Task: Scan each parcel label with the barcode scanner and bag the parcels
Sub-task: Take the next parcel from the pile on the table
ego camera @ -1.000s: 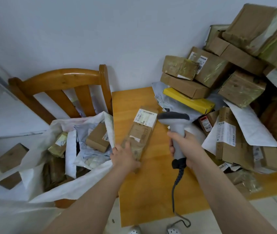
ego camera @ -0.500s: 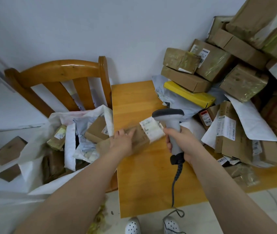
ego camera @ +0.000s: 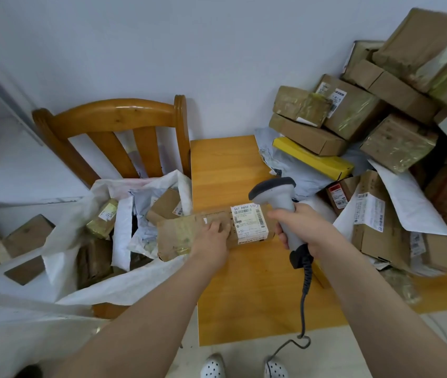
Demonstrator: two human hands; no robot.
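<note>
While my right hand (ego camera: 301, 227) is wrapped round the grey handle of the barcode scanner (ego camera: 274, 188), fingers closed fully about it, my left hand (ego camera: 211, 238) grips a long brown parcel (ego camera: 181, 233) near its middle. Its fingers lie over the top face and the thumb is out of sight beneath.

The scanner's dark head stands at twelve o'clock from my right fist, tipped toward nine. It is just beside the top right corner of the white label (ego camera: 249, 222) on the parcel's right end.

The parcel lies crosswise, from nine to three. Its right end is over the yellow wooden table (ego camera: 225, 165) and its left end reaches past the table edge over the mouth of the white bag (ego camera: 113, 285). Whether it touches the table I cannot tell.

From the handle's foot a coiled dark cable (ego camera: 305, 290) drops toward six and loops near my white shoes (ego camera: 212, 366).

The bag gapes at nine o'clock from my left hand, in front of the back of a wooden chair (ego camera: 113, 115), with several brown parcels and pale mailers in it.

At two o'clock from the scanner a heap of parcels (ego camera: 380, 132) is stacked against the wall on the table's right side, with a flat yellow box (ego camera: 315, 158) wedged under its brown cartons.
</note>
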